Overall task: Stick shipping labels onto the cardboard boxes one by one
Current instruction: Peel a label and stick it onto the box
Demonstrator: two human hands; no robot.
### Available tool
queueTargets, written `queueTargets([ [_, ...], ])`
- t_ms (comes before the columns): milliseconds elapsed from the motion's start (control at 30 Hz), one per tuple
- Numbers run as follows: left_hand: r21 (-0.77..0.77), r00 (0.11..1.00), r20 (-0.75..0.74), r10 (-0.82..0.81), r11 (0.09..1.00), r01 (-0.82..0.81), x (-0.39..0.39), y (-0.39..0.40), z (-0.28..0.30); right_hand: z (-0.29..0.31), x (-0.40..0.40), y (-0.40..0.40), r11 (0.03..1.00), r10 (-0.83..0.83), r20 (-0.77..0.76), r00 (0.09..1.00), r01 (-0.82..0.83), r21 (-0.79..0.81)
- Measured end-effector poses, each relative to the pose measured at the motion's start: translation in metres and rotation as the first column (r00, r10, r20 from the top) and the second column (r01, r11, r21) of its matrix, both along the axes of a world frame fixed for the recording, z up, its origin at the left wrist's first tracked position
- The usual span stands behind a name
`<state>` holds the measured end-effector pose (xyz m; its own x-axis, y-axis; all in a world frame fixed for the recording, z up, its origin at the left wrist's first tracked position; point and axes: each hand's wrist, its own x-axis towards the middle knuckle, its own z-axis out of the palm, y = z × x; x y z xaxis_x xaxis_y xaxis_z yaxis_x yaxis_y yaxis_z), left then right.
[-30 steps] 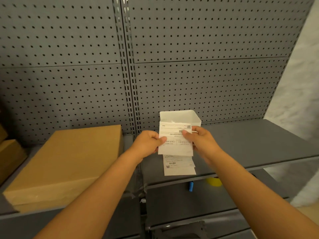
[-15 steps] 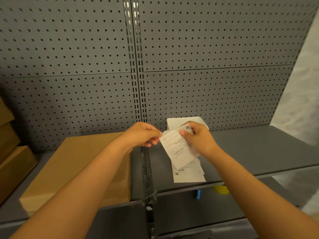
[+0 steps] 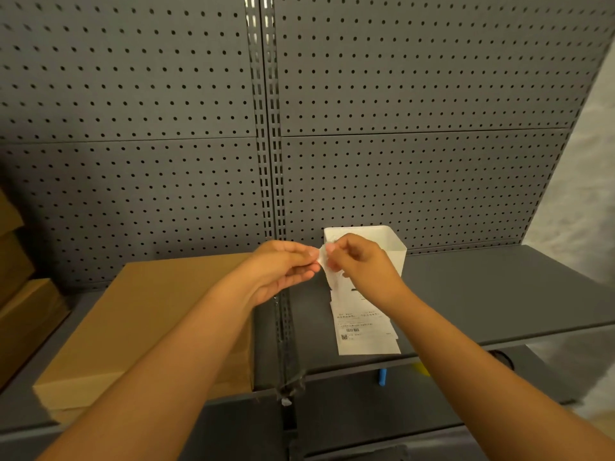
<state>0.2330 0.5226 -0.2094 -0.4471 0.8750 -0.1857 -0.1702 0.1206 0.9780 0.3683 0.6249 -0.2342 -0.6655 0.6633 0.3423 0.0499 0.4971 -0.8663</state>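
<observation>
Both hands hold one white shipping label (image 3: 331, 277) in the air above the grey shelf. My left hand (image 3: 283, 271) pinches its upper corner between thumb and fingertips. My right hand (image 3: 361, 261) grips the sheet right beside that corner, and the rest of the paper hangs down, seen nearly edge-on. More printed labels (image 3: 366, 334) lie in a small pile on the shelf below. A flat brown cardboard box (image 3: 139, 317) rests on the shelf to the left, under my left forearm.
A white plastic bin (image 3: 392, 247) stands against the perforated grey back panel (image 3: 399, 161) behind my right hand. More cardboard boxes (image 3: 20, 301) are stacked at the far left. On the lower shelf (image 3: 349, 394) lie a blue pen-like item (image 3: 382, 376) and something yellow (image 3: 422, 368).
The label has turned from facing me flat to hanging edge-on. My hands have come together at its top corner, and the view has shifted left and up.
</observation>
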Motion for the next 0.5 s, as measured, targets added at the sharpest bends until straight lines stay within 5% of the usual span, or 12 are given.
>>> queueTargets([
  [200, 0.061, 0.997, 0.075, 0.009, 0.998, -0.014, -0.003, -0.007, 0.003, 0.009, -0.005, -0.006, 0.998, 0.063, -0.002, 0.998, -0.063, -0.003],
  [500, 0.025, 0.996, -0.07, 0.056, 0.998, -0.055, -0.003, -0.01, 0.007, 0.011, -0.007, -0.003, 0.998, 0.051, 0.017, 0.999, -0.051, -0.03],
])
